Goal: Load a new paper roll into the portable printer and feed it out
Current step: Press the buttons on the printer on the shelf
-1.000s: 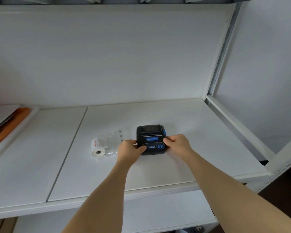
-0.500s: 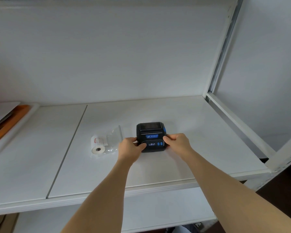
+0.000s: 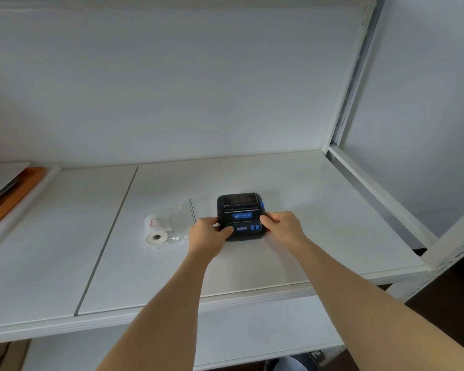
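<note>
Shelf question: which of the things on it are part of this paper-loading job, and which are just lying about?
Part of the job:
- portable printer, held at its sides by left hand and right hand
- paper roll, in its clear plastic bag

Lying about:
- orange item in the tray at the far left

A white shelf [image 3: 292, 180] carries everything, a dark seam [image 3: 110, 234] running from its back toward its front edge left of the middle. At the shelf's left edge lies an orange flat item [image 3: 14, 194] under a white sheet [image 3: 3, 175]. A lower white shelf [image 3: 252, 330] shows beneath the front edge.
</note>
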